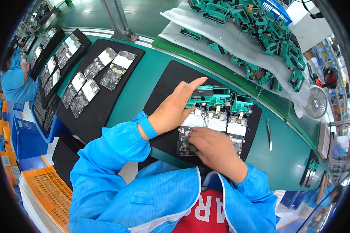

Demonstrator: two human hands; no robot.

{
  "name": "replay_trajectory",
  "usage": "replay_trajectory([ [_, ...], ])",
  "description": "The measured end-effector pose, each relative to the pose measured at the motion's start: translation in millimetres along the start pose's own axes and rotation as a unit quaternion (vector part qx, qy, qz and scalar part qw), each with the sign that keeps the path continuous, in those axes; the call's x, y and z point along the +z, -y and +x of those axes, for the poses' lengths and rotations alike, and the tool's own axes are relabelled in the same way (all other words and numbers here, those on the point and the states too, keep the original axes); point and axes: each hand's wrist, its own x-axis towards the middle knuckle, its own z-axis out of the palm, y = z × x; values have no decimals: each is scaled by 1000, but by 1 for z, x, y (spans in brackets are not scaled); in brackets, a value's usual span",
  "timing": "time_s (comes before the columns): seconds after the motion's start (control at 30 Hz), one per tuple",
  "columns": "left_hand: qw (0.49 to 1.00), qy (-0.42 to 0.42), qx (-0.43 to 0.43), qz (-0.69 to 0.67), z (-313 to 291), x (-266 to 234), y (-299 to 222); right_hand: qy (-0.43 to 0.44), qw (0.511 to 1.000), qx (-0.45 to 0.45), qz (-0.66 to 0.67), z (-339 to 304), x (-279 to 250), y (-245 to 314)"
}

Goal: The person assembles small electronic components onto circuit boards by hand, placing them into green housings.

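Three circuit boards stand side by side on a black mat (164,81), each with a green plastic housing at its far end. My left hand (173,106) grips the leftmost green housing (200,93), index finger stretched along its far side and thumb near the top of the board. Over the lower part of that leftmost circuit board (184,145), my right hand (216,149) is closed, fingertips down on it and slightly blurred. What those fingertips hold is hidden. To the right are the middle green housing (221,96) and the right green housing (242,104).
Tweezers (269,134) lie on the green table right of the mat. Another black mat (101,70) at left carries several circuit boards. Beyond, a foam-lined shelf (237,42) holds many green housings. A white fan (316,101) stands at right; a co-worker (17,81) is far left.
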Motion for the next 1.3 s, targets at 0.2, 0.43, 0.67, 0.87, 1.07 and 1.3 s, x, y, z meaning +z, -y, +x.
replay_trajectory([
  [0.2,1000,-7,16,1,2,1,9,-81,995,58,-9,24,-19,-25],
  [0.43,999,2,19,-27,2,-1,12,-63,983,-10,-174,46,-4,-33],
  [0.67,999,5,-3,-41,0,-3,10,-39,976,26,-211,52,3,-24],
  [0.87,999,-8,42,-30,7,-4,11,-43,969,41,-242,55,2,-26],
  [1.07,996,-68,60,-15,0,6,13,-126,986,-12,-110,36,0,-39],
  [1.3,994,-93,51,28,-10,1,12,-271,916,284,-76,-70,-49,-22],
])
